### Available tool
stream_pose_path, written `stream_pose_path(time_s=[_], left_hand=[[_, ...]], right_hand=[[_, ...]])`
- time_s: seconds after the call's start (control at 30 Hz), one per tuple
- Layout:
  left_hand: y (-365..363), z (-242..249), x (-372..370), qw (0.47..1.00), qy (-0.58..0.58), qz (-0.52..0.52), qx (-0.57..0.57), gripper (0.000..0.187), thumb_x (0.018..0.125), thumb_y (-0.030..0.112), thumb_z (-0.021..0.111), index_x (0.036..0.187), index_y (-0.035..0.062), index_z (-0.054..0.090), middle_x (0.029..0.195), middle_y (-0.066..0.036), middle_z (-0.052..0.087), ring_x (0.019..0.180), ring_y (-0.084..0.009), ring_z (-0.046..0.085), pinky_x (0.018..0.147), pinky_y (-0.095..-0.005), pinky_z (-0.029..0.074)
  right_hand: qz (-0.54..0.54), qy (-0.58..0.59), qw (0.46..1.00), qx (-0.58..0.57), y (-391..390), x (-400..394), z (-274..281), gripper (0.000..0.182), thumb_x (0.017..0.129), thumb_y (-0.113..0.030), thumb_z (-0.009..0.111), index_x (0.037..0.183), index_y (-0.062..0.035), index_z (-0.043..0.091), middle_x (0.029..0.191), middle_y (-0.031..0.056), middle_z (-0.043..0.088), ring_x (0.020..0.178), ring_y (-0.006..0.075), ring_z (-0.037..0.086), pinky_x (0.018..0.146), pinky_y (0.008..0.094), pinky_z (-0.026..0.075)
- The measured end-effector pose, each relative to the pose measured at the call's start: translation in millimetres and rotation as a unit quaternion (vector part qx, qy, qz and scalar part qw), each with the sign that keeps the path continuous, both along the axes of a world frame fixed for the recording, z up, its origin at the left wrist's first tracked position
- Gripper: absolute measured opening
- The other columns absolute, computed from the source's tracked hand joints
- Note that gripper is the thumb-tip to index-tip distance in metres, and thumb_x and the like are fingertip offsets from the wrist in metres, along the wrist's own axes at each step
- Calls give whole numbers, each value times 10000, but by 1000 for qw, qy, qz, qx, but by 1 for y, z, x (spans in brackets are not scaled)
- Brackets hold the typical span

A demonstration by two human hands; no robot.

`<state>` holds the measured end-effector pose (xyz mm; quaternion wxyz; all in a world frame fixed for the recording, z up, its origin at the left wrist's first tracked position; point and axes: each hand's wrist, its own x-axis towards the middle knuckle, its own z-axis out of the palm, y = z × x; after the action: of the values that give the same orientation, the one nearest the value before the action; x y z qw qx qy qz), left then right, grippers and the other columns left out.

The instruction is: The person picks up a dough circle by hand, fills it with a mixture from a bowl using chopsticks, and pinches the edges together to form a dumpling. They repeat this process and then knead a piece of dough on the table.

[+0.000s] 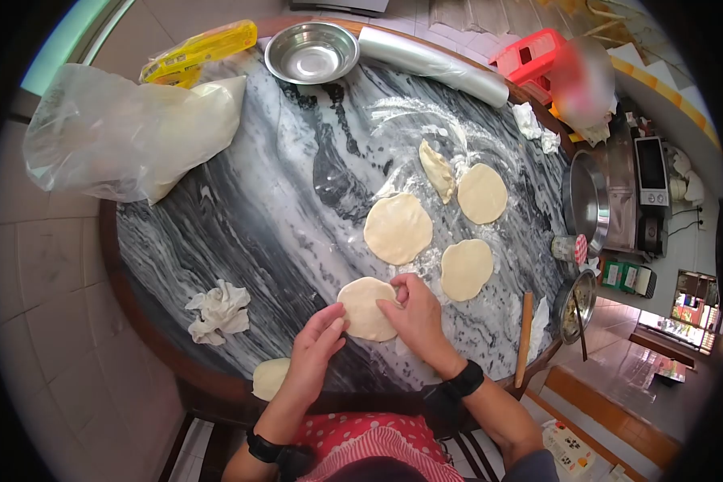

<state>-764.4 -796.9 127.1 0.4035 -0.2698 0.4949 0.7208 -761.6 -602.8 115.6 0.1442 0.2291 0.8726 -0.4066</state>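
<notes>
A flat round dough wrapper (364,312) is between my hands near the front of the marble table. My left hand (311,353) has its closed fingers and thumb at the wrapper's left edge. On the opposite edge, my right hand (420,316) pinches the dough between thumb and fingers. Beyond them, three more wrappers lie flat: a large one (398,229), one to the right (467,270) and one farther back (483,194). Beside the farthest is a folded, filled dumpling (437,171). Another dough piece (271,378) sits at the front edge, partly behind my left forearm.
Loose flour (426,116) dusts the marble tabletop (273,201). Around its edge are a bag of flour (189,120), a steel bowl (312,53), a plastic roll (434,64), a rolling pin (524,339) and a bowl of filling (574,309). Crumpled tissue (219,312) lies left.
</notes>
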Motion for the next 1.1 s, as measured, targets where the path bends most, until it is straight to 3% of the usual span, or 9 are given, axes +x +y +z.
stream_pose_path(time_s=[0.13,0.23,0.33,0.47,0.7,0.83,0.9,1.03,1.1], left_hand=[[-1,0,0,1000,2,2,2,393,1004,227,515,1360,63,486,1312,-47,546,1202,-179,534,988,-343,423],[-1,2,1,1000,-9,10,5,400,1005,236,510,1361,59,483,1311,-61,553,1185,-182,548,980,-343,437],[-3,3,5,999,4,20,28,407,1000,242,518,1363,61,480,1296,-81,564,1163,-183,563,962,-332,459],[3,6,6,999,3,16,37,407,997,246,524,1357,60,486,1299,-87,563,1164,-188,563,962,-337,460],[35,8,24,998,-20,14,54,408,987,245,553,1335,38,499,1260,-93,583,1122,-199,585,953,-350,468],[50,3,44,997,-41,49,34,407,989,260,556,1323,33,505,1259,-94,583,1109,-199,586,944,-348,469],[50,1,53,997,-48,51,30,401,997,268,539,1319,31,500,1240,-88,582,1113,-200,578,941,-357,469],[53,-3,71,993,-89,73,2,395,1002,268,523,1312,25,490,1210,-92,574,1115,-208,566,942,-379,471],[57,-3,78,991,-86,101,-7,394,1002,268,519,1309,23,487,1203,-97,570,1114,-213,564,943,-388,472]], right_hand=[[85,70,992,63,3,11,-17,245,744,-89,729,932,-10,592,817,120,556,798,322,569,689,408,465],[65,150,986,16,6,20,-13,224,773,-109,732,902,-3,583,804,95,583,743,241,600,664,361,477],[-101,59,963,-242,16,35,7,172,864,-83,686,941,20,573,818,67,643,752,83,602,643,272,486],[-39,133,990,-30,33,58,39,112,851,9,644,959,-1,617,785,108,658,688,159,649,643,289,504],[72,258,959,97,56,80,69,209,787,41,651,987,-18,663,853,144,675,725,313,660,646,356,516],[133,256,955,65,34,104,25,224,771,35,652,986,-26,669,891,159,665,783,339,653,673,380,517],[69,138,987,-38,28,117,7,176,802,26,645,971,-14,673,890,157,672,781,316,671,681,338,524],[118,159,979,-44,34,129,0,168,812,5,643,976,-13,670,872,166,664,776,332,661,688,335,519],[137,156,976,-63,39,133,-4,172,839,-15,653,1009,-13,678,882,120,695,746,234,676,693,308,516]])
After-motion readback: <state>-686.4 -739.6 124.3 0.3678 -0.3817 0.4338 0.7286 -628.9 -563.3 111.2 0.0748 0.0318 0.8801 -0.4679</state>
